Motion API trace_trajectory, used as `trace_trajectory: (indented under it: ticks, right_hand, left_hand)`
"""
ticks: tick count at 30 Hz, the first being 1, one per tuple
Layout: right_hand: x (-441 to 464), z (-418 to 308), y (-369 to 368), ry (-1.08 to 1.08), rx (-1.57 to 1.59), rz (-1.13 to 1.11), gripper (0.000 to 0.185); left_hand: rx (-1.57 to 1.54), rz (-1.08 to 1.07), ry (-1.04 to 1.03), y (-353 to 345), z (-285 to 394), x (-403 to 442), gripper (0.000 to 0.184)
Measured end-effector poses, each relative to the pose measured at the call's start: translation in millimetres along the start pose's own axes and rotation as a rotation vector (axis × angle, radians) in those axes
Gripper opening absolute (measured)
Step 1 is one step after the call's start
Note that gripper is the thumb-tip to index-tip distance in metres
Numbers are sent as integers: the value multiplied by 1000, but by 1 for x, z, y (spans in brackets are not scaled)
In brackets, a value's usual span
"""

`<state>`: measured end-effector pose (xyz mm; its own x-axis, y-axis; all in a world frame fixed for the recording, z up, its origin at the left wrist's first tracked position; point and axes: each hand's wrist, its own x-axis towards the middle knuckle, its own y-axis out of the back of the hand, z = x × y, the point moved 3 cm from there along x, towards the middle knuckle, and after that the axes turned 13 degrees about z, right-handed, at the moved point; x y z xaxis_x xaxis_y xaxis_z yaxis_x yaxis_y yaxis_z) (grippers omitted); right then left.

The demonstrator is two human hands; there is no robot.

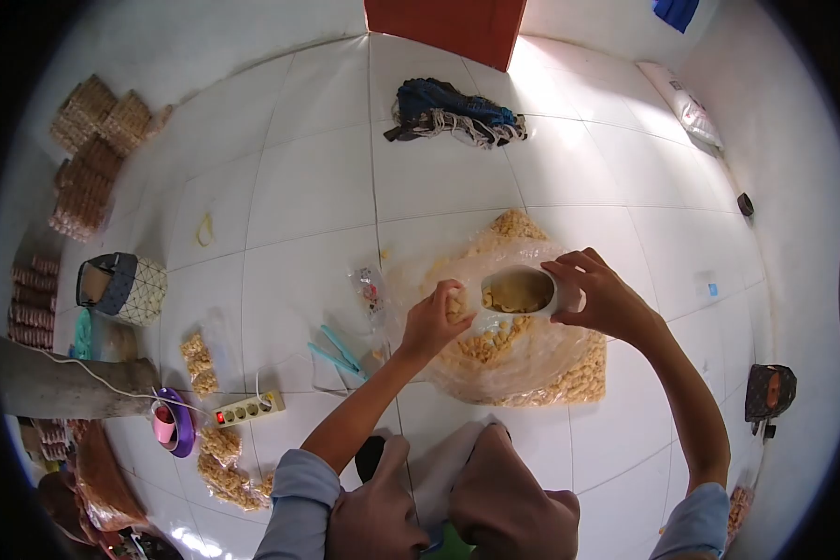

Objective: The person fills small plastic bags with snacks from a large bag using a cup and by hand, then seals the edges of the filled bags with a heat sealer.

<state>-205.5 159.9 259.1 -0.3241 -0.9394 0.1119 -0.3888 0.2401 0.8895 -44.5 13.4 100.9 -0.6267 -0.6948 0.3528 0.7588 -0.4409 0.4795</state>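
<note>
Large clear plastic bag [569, 364] full of small yellowish snack pieces lies on the floor in front of me, its mouth spread wide. Above it my right hand [602, 294] grips a white scoop-like cup [556, 297] by its right side. Snack pieces [509, 301] lie inside the cup, whose opening faces me. On the cup's left, my left hand [431, 325] is closed on clear plastic with some yellowish pieces showing; whether this is a separate small bag cannot be made out. More loose pieces [487, 345] show below the cup, inside the large bag.
Left of the bag are a turquoise sealer-like tool [336, 353], a power strip [249, 409] and filled snack packets [199, 366]. A purple bowl [183, 425] stands by a pillar [75, 385]. Packs [89, 182] are stacked at left; dark blue cloth [453, 110] lies ahead.
</note>
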Motion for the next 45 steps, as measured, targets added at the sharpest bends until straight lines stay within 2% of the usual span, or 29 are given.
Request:
trace_trajectory:
  ticks: [1, 3, 6, 10, 20, 23, 26, 29, 31, 33, 35, 37, 38, 40, 41, 42, 43, 44, 45]
  right_hand:
    - [0, -3, 2, -14, -27, -27, 63]
    - [1, -12, 5, 18, -82, -31, 62]
    - [4, -26, 7, 81, -180, -29, 58]
    - [8, -40, 13, 174, -268, 34, 52]
    - [4, -55, 27, 273, -332, 135, 56]
    - [-1, -48, 29, 270, -344, 252, 54]
    - [-15, 7, -15, -23, -333, 255, 51]
    - [-42, 84, -137, -190, -248, 179, 50]
    - [-53, 88, -188, -272, -179, 194, 47]
    - [-56, 88, -218, -339, -124, 207, 53]
    - [-59, 90, -238, -414, -78, 218, 60]
    - [-56, 84, -232, -389, -92, 474, 61]
    - [-52, 85, -227, -388, -99, 478, 61]
    - [-37, 64, -194, -515, 735, 437, 68]
    - [-35, 50, -176, -510, 726, 447, 68]
    - [-31, 32, -157, -461, 899, 455, 68]
    - [-28, 21, -141, -400, 1070, 462, 67]
    - [-25, 18, -133, -431, 1240, 407, 70]
    - [-23, 7, -118, -410, 1235, 419, 70]
  left_hand:
    - [0, 4, -4, 3, 2, 2, 49]
    - [123, -150, 34, 3, 2, 4, 52]
    - [126, -95, -86, 1, 4, 4, 55]
    - [120, -74, -134, 0, 9, 5, 56]
    - [54, -78, 7, -2, 2, 7, 53]
    - [48, -42, 36, -2, -2, 6, 51]
    - [9, -16, 23, -3, -8, 3, 52]
    - [27, -6, -37, 0, -9, 1, 54]
    - [59, 18, -85, 3, -6, 2, 54]
    - [7, -76, 32, 3, -4, -1, 53]
    - [-24, -89, 41, -3, -8, -5, 51]
    - [-66, -91, 43, -8, -4, -2, 50]
    - [-57, -106, 79, -11, -2, -1, 50]
    - [-54, -122, 112, -12, 12, 1, 50]
    - [-22, -174, 165, -12, 21, 5, 50]
    - [11, -224, 212, -12, 30, 8, 50]
    - [4, -217, 190, -14, 38, 10, 50]
    - [-96, -173, 111, -16, 45, 10, 50]
    - [-192, -130, 32, -16, 53, 10, 51]
